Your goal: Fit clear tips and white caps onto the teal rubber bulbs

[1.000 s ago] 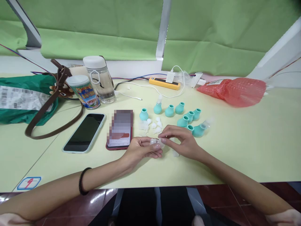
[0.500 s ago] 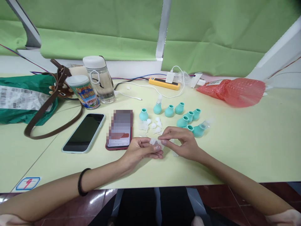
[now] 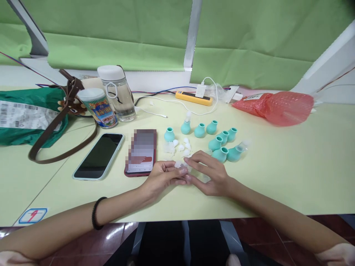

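Note:
My left hand (image 3: 162, 178) is closed, pinching a small translucent plastic piece (image 3: 178, 164) between thumb and fingers just above the table. From the other side, my right hand (image 3: 213, 174) has its thumb and fingertips on the same piece; the fingers partly hide its shape. Beyond the hands lie several small white plastic bits (image 3: 181, 147) in a loose group. Several teal squeeze bulbs (image 3: 199, 130) with open necks stand behind and to the right. A clear tip sits in the neck of one upright bulb (image 3: 185, 127) and of another bulb (image 3: 234, 153) on the right.
Left of my hands lie a red-cased phone (image 3: 141, 153) and a phone in a pale case (image 3: 99, 157). Behind them stand a printed tub (image 3: 101, 111), a water bottle (image 3: 122, 96) and a brown strap (image 3: 52, 136). A yellow power strip (image 3: 191, 99) and red plastic bag (image 3: 288, 108) are farther back.
My right hand has shifted slightly left and its thumb has dropped lower against the piece, the fingers spreading wider. One teal bulb behind it is less covered. The left hand stays nearly still.

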Demonstrator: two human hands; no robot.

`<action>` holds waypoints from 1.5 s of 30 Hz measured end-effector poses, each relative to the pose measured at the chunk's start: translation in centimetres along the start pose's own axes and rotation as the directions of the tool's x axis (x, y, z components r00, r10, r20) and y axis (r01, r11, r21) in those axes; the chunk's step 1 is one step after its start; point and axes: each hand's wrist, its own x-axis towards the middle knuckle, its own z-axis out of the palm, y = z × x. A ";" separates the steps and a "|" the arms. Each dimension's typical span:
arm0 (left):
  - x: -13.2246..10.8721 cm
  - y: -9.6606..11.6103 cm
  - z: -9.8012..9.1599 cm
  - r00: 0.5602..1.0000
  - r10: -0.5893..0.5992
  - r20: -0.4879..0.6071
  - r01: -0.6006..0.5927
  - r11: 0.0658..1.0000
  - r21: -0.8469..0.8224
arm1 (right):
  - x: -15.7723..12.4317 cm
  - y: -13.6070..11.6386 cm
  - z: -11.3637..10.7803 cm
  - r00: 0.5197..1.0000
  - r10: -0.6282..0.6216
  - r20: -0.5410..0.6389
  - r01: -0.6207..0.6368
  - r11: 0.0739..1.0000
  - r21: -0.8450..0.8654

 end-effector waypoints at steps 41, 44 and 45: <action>-0.7 0.5 0.8 0.993 0.086 0.077 -0.106 0.942 0.318 | 1.5 -0.5 -0.8 0.467 0.561 0.684 -0.788 -0.088 0.610; -0.7 0.5 0.8 0.991 0.102 0.086 -0.126 0.932 0.340 | 1.7 -0.5 -0.7 0.454 0.565 0.689 -0.773 -0.134 0.620; -0.7 0.5 0.7 0.991 0.109 0.083 -0.131 0.928 0.348 | 1.8 -0.6 -0.7 0.454 0.575 0.681 -0.761 -0.147 0.632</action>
